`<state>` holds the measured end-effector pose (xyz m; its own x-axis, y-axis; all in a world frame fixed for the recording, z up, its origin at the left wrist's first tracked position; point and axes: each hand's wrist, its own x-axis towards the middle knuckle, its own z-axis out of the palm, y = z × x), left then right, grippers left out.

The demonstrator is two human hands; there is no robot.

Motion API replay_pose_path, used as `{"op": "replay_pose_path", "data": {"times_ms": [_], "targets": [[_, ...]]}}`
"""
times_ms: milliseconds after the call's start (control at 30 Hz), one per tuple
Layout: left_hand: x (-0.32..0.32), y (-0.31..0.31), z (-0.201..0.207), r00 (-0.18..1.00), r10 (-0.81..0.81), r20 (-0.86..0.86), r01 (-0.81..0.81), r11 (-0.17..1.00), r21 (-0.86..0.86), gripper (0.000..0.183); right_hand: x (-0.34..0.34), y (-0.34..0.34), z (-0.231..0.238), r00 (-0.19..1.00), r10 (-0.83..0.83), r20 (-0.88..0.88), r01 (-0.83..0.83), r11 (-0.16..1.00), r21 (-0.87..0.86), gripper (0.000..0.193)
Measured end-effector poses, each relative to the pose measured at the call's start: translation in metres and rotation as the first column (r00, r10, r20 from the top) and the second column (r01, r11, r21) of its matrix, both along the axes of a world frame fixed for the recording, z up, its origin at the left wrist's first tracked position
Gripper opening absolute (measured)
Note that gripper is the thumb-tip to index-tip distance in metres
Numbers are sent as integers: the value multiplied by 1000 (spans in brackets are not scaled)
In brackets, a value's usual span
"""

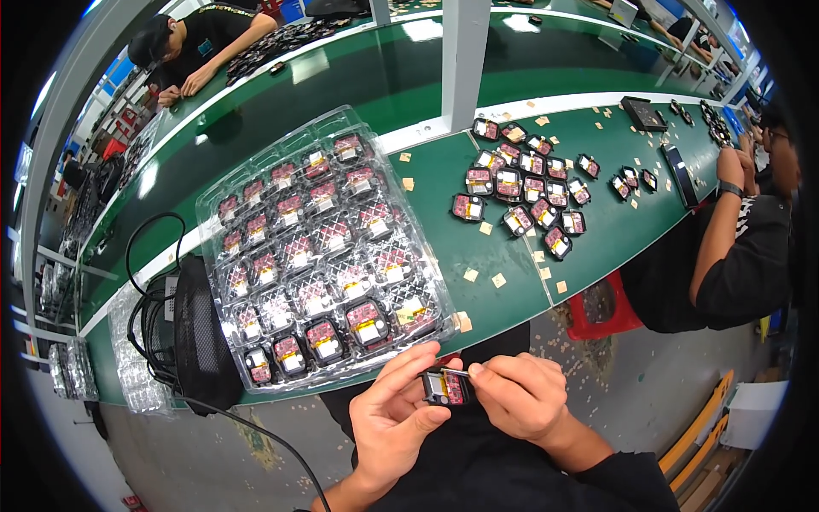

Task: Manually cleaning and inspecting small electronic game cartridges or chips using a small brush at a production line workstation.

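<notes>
Close to my body, just off the table's front edge, my left hand [394,416] holds a small black watch-like housing [444,387] between thumb and fingers. Its open side shows a red circuit board, a yellow strip and a silvery block. My right hand [522,394] pinches at the housing's upper right edge, where a thin pale strip shows; what the fingertips grip is too small to name. Beyond my hands lies a clear plastic tray [328,247] with rows of similar housings in its pockets; a further clear sheet seems to cover the back rows.
A pile of similar housings [533,188] lies on the green table [503,299] among small tan squares [498,280]. Left of the tray are a black mesh bag [205,333] and a black cable [281,444]. A co-worker [725,247] sits at right, near a phone [680,175] and red stool [601,311].
</notes>
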<state>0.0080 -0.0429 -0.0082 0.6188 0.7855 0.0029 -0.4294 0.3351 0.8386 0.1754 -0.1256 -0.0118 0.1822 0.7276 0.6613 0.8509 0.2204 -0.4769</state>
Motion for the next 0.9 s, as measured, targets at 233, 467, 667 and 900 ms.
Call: {"op": "replay_pose_path", "data": {"times_ms": [233, 467, 667, 900], "targets": [[5, -4, 6, 995, 60, -80, -66, 995, -74, 67, -2, 0, -2, 998, -3, -71, 4, 1000, 9, 26], [3, -5, 2, 993, 67, -94, -71, 996, -48, 66, 5, -3, 4, 997, 45, -62, -50, 996, -76, 27], [2, -6, 1, 994, 62, -91, -66, 997, -44, 66, 3, -5, 7, 1000, 17, -25, -20, 994, -111, 24], [2, -6, 0, 993, 60, -105, -66, 996, -59, 67, 5, -3, 8, 999, 33, -41, -37, 993, -109, 21]]}}
